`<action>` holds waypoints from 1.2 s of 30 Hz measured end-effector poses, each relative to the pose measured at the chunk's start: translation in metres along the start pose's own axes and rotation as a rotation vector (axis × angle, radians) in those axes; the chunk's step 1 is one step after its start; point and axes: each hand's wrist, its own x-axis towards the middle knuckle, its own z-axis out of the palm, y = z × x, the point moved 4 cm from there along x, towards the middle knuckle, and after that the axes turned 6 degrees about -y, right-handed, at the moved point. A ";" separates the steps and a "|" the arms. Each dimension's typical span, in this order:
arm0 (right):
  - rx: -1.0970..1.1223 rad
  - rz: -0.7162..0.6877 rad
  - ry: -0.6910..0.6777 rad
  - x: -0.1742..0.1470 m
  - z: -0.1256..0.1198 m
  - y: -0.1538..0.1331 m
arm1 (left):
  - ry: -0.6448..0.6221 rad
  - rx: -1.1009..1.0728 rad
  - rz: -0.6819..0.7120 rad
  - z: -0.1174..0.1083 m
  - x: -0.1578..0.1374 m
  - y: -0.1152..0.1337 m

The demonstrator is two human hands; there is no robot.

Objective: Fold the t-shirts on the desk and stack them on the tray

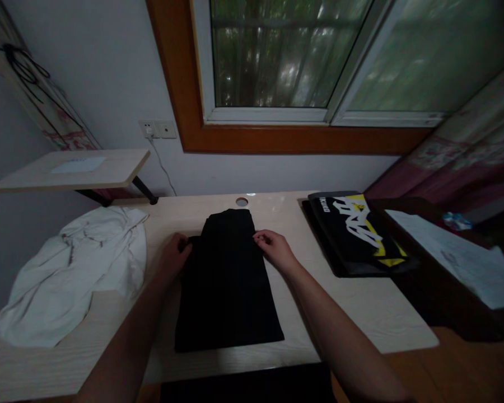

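The person's left fingers [185, 242] pinch the left edge of a folded black garment [229, 280]; the right fingers [261, 237] are bent against its right edge, though whether they grip it cannot be told. The garment lies flat between them on the pale table [382, 313], reaching both nearer and farther than the fingers. Left of the left fingers, white cloth [79, 268] lies crumpled; well right of the right fingers sits a dark printed bundle [357, 235].
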 end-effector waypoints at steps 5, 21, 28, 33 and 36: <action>-0.017 -0.008 0.024 0.000 0.000 0.002 | 0.004 -0.116 0.002 0.001 -0.002 0.004; -0.023 0.000 0.004 -0.001 -0.001 -0.003 | -0.193 -0.160 0.081 0.005 -0.010 0.020; -0.032 0.009 0.006 -0.001 -0.001 -0.001 | -0.223 -0.136 0.141 0.004 -0.013 0.027; -0.019 -0.002 0.006 -0.002 0.000 -0.002 | -0.203 -0.112 0.097 0.004 -0.012 0.025; -0.013 0.003 0.002 -0.001 0.000 -0.001 | -0.179 -0.106 0.069 0.005 -0.010 0.022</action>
